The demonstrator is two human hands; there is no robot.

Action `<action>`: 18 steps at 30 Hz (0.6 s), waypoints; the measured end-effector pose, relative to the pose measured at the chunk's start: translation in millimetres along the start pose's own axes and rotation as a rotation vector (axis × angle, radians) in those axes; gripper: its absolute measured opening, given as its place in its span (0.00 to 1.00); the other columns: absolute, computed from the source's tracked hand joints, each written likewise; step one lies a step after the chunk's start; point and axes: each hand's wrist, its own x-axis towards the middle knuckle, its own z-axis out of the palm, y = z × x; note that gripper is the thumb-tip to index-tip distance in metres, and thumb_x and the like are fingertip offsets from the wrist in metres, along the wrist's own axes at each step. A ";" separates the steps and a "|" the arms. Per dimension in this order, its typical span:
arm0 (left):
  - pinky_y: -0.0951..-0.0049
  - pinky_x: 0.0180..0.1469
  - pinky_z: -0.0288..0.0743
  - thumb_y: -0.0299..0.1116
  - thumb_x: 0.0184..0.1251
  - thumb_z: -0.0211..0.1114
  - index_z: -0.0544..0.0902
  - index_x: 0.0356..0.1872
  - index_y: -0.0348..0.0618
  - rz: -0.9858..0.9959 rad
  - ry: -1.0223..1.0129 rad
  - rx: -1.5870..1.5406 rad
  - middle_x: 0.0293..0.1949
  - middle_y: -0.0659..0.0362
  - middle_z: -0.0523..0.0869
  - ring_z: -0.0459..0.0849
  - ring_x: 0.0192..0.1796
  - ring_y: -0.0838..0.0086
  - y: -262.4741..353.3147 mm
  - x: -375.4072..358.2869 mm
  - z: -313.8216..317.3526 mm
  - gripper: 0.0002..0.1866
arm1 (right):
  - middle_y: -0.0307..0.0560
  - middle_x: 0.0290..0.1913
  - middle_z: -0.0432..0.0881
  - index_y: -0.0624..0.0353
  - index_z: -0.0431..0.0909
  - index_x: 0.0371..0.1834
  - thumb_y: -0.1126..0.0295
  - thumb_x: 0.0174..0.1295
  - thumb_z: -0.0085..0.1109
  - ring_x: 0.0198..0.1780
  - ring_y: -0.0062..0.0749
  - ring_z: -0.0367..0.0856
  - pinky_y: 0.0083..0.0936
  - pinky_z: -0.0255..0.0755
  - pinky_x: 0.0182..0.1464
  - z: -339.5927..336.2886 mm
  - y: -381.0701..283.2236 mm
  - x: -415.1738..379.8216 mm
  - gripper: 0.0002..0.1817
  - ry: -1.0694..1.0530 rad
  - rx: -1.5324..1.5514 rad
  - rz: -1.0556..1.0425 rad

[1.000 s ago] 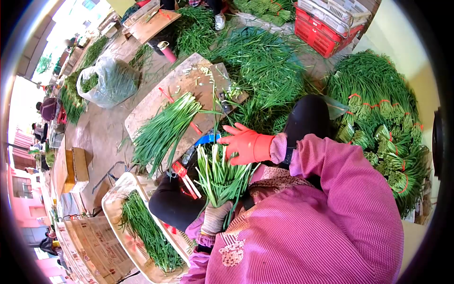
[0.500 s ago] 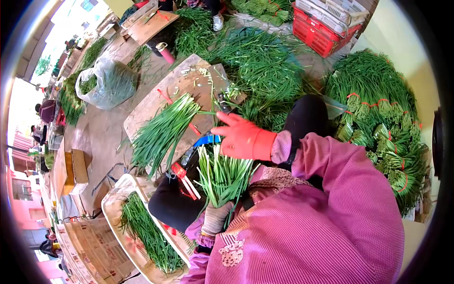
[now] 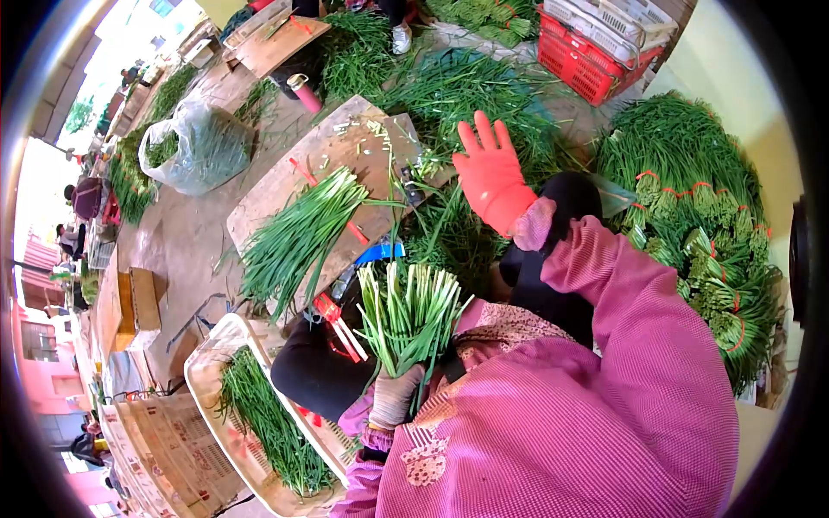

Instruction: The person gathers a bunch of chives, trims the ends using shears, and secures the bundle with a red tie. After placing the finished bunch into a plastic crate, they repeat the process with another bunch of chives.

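One bunch (image 3: 410, 309) sits at five o'clock from the worktop (image 3: 269, 207), gripped by the left hand (image 3: 397, 395); the right hand (image 3: 494, 180), spread and free, is at the bunch's one o'clock. Hold snugly, without squashing.

held bunch (image 3: 408, 319) — partly hidden by the left hand (image 3: 397, 399)

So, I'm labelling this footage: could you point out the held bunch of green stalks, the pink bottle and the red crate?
Held bunch (image 3: 409, 318): head view, middle of its stalks.
Pink bottle (image 3: 306, 94): head view, side of its body.
Red crate (image 3: 573, 66): head view, its side wall.
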 end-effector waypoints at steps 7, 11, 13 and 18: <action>0.71 0.57 0.76 0.17 0.61 0.62 0.73 0.60 0.38 0.053 -0.031 -0.025 0.53 0.57 0.82 0.82 0.53 0.70 -2.2 -0.1 -3.0 0.24 | 0.52 0.55 0.80 0.51 0.84 0.37 0.45 0.56 0.60 0.59 0.62 0.72 0.48 0.68 0.57 5.6 -56.4 -47.2 0.21 -0.620 0.701 -0.210; 0.67 0.59 0.75 0.19 0.59 0.66 0.72 0.61 0.38 0.070 -0.064 -0.153 0.55 0.54 0.82 0.82 0.55 0.66 -2.4 -2.8 0.1 0.27 | 0.49 0.35 0.84 0.56 0.83 0.40 0.49 0.51 0.61 0.39 0.48 0.82 0.41 0.75 0.43 7.4 -67.3 -48.3 0.22 -0.901 0.800 0.022; 0.64 0.60 0.75 0.22 0.58 0.70 0.72 0.62 0.38 0.066 -0.049 -0.158 0.55 0.54 0.82 0.82 0.56 0.64 -1.6 -3.6 1.7 0.29 | 0.47 0.35 0.84 0.57 0.80 0.50 0.60 0.51 0.64 0.38 0.40 0.83 0.36 0.76 0.42 16.5 -64.1 -55.5 0.23 -0.859 1.158 0.116; 0.65 0.61 0.74 0.18 0.58 0.67 0.72 0.62 0.38 0.079 -0.034 -0.102 0.56 0.54 0.82 0.81 0.56 0.65 -2.7 0.0 -1.2 0.28 | 0.42 0.35 0.83 0.60 0.70 0.64 0.69 0.51 0.66 0.36 0.27 0.79 0.26 0.74 0.40 42.3 -60.8 -55.6 0.34 -1.024 1.459 0.126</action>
